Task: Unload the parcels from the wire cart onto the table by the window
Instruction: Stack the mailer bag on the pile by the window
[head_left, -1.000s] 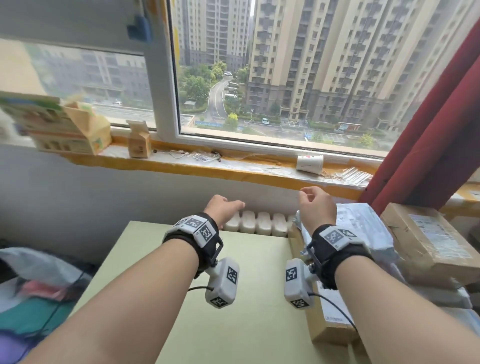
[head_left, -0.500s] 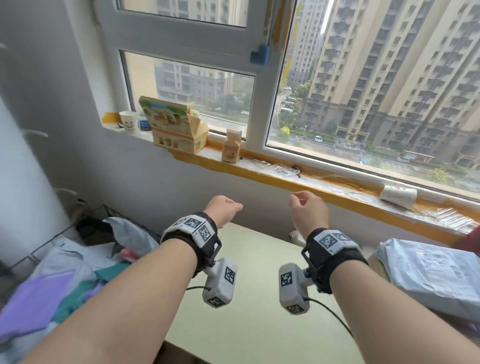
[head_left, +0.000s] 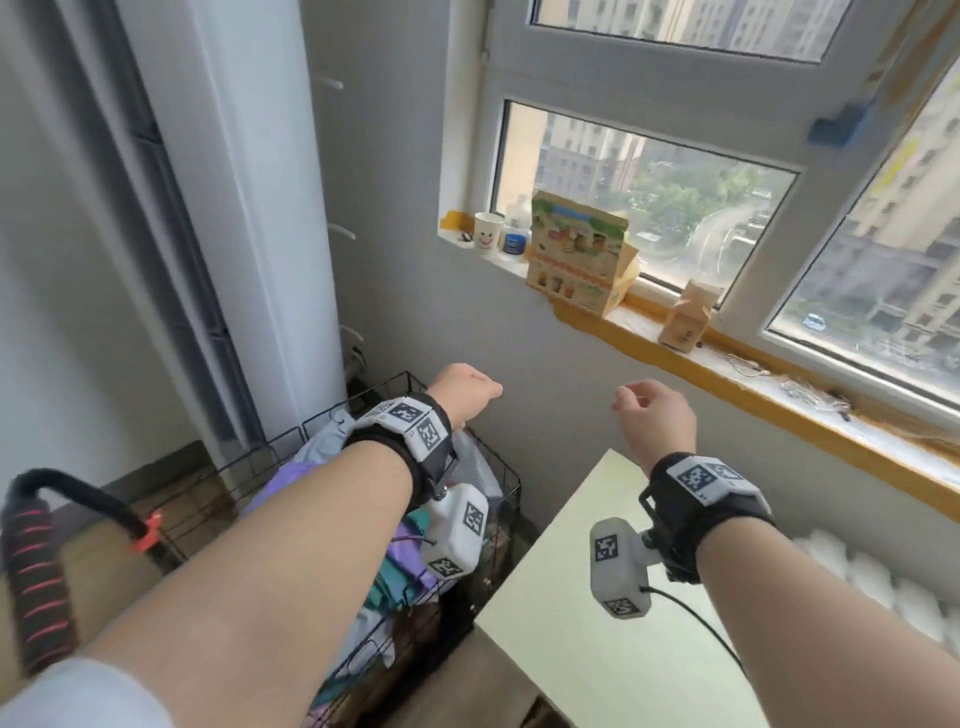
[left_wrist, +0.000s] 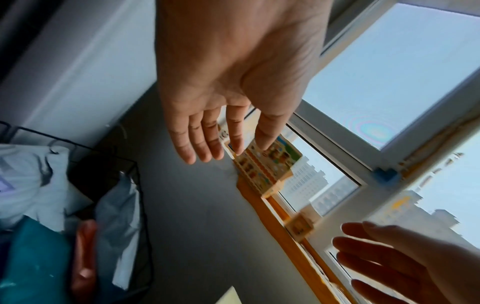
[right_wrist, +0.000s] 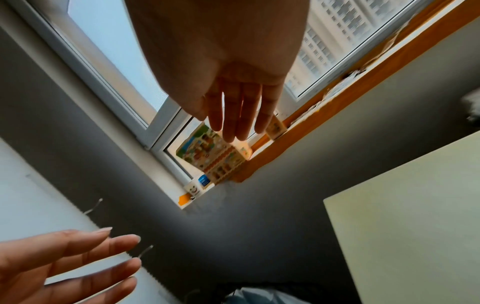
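Note:
A black wire cart (head_left: 511, 480) stands left of the pale green table (head_left: 597, 665), below the window. It holds soft parcels: a grey bag (head_left: 475, 470), a purple one (head_left: 291, 480), and teal and white bags (left_wrist: 39, 257) seen in the left wrist view. My left hand (head_left: 464, 391) hovers above the cart's far corner. In the left wrist view this hand (left_wrist: 221, 123) has relaxed, nearly straight fingers and holds nothing. My right hand (head_left: 655, 415) hangs over the table's far left corner; in the right wrist view it (right_wrist: 233, 102) is also empty, with straight fingers.
The cart's black handle with red stripes (head_left: 36, 571) is at the lower left. A tall white column (head_left: 249, 208) stands behind the cart. On the windowsill are a colourful carton (head_left: 576, 254), a paper cup (head_left: 488, 231) and a small carton (head_left: 688, 317). A radiator (head_left: 883, 587) lies right of the table.
The view has swung left, from the table with parcels on its right side to the wire cart. Both hands have moved left with it, still raised and empty.

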